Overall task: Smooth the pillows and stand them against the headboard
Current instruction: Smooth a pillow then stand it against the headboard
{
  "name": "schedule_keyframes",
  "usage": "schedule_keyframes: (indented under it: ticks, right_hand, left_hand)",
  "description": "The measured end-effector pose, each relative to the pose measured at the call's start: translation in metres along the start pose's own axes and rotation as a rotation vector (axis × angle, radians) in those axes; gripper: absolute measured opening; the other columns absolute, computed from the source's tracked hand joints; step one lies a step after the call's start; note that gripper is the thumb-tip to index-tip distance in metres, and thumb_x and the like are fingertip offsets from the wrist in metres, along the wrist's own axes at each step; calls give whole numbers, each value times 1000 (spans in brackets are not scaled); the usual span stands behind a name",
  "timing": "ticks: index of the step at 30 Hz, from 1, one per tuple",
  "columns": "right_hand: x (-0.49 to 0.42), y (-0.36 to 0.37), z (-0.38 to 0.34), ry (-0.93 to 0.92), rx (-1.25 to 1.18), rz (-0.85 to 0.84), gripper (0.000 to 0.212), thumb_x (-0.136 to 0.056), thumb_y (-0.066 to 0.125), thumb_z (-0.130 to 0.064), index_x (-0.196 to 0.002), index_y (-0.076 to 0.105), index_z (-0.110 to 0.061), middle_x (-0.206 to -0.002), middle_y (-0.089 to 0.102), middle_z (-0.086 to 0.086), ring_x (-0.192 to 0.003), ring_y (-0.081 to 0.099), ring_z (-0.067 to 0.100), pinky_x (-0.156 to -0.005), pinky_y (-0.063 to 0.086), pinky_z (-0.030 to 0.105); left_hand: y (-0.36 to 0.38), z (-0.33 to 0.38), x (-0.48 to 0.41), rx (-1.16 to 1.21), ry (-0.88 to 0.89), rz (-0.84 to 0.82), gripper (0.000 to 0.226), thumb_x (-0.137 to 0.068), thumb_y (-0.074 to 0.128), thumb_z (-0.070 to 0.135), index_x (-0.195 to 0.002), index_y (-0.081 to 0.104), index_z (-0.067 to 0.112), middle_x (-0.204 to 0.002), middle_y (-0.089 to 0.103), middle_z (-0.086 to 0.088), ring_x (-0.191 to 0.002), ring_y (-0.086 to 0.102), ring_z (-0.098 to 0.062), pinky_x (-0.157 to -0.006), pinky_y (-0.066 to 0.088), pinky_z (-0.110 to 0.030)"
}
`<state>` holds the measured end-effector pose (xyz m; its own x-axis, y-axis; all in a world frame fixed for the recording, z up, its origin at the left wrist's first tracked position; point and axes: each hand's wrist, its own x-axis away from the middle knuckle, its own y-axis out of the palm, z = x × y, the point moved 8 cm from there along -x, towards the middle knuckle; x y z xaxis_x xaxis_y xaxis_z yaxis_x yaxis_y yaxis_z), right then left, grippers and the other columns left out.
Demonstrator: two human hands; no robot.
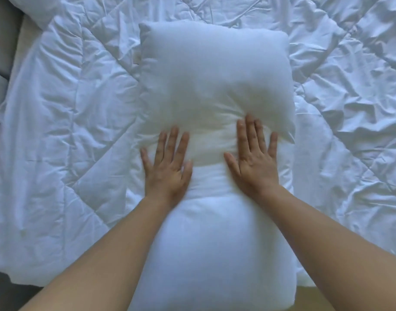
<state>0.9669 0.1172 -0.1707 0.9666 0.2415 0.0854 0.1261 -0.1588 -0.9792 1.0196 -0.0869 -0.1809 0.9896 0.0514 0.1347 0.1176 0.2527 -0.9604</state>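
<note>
We lose the pillow's (215,86) near end and both forearms at the bottom edge; our right hand (255,162) looks blurred.

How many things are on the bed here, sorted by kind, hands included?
Pillows: 1, the white pillow
Quilts: 1, the crumpled white quilt
Hands: 2, left hand and right hand, both flat on the pillow
Total: 4

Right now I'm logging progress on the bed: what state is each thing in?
Pillow: lying flat on the duvet, dented in the middle, not yet stood up.
Duvet: spread out, wrinkled.
Left hand: open, palm flat on the pillow.
Right hand: open, palm flat on the pillow.
</note>
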Motion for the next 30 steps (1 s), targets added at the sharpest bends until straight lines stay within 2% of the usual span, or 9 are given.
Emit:
schedule_keyframes:
  ticks: [4, 7, 13, 16, 19, 21, 23, 26, 30]
  right_hand:
    - [-18, 38, 2, 19, -13, -37, 87, -94, 30, -58, -159, -9, -16, -168, -11, 2, -155, -10, 17, -123, -8, 52]
    - [-35, 51, 7, 11, -7, -34, 87, -94, 30, -58, -159, -8, -15, -168, -11, 2, -155, -10, 17, -122, -12, 47]
    - [-41, 37, -2, -22, -45, -72, 85, -94, 26, -57, -159, -6, -12, -168, -9, 4, -155, -8, 17, -123, -9, 52]
    - [-30, -3, -6, -52, -92, 26, 80, -93, 37, -53, -158, 21, -9, -166, 18, 8, -154, 18, 22, -123, 5, 55]
    - [-37, -41, -14, -84, -164, 163, 73, -89, 47, -45, -152, 36, -11, -161, 29, 10, -147, 33, 26, -121, 13, 59]
    - [-64, -58, -23, -82, -211, 169, 74, -92, 42, -48, -156, 26, -15, -165, 17, 8, -152, 20, 25, -121, 8, 59]
    - [-102, -71, -31, -84, -219, 175, 74, -94, 36, -51, -158, 20, -17, -167, 12, 4, -154, 12, 24, -120, 5, 59]
    - [-162, -75, -37, -142, -102, 131, 75, -93, 24, -56, -159, 18, -22, -168, 11, -1, -155, 7, 22, -121, 3, 61]
    - [-219, -48, -12, -109, 62, 57, 76, -92, 15, -63, -160, 11, -28, -169, 6, -2, -156, 2, 21, -119, -5, 63]
  left_hand:
    - [41, -22, -13, 6, -25, -32, 68, -97, 24, 48, -157, -4, 37, -166, -12, 10, -153, -7, -16, -116, 5, -65]
    - [55, -20, -33, 4, -11, -23, 68, -96, 25, 48, -158, -1, 35, -166, -9, 9, -153, -4, -17, -115, 3, -64]
    - [35, -13, -37, -22, -62, -122, 70, -94, 20, 51, -158, 2, 33, -166, -10, 8, -153, -4, -17, -117, 4, -61]
    - [-1, 2, -28, -23, -66, -80, 69, -91, 26, 48, -156, 24, 27, -165, 20, -1, -148, 24, -25, -113, 20, -61]
    - [-45, 11, -35, 103, -82, 140, 64, -89, 40, 43, -150, 40, 22, -140, 53, -8, -117, 52, -34, -96, 40, -52]
    - [-66, 22, -58, 143, -60, 224, 62, -90, 41, 42, -149, 41, 23, -140, 51, -8, -117, 50, -34, -95, 39, -50]
    - [-79, 35, -93, 122, -12, 234, 61, -92, 37, 44, -150, 40, 25, -151, 41, -8, -131, 42, -34, -103, 33, -52]
    - [-83, 45, -157, 122, 36, 175, 62, -95, 28, 46, -154, 30, 30, -163, 24, 1, -149, 21, -24, -114, 15, -61]
    - [-56, 30, -219, 8, 52, 74, 64, -95, 14, 53, -157, 13, 37, -167, 7, 9, -153, 1, -16, -115, -4, -67]
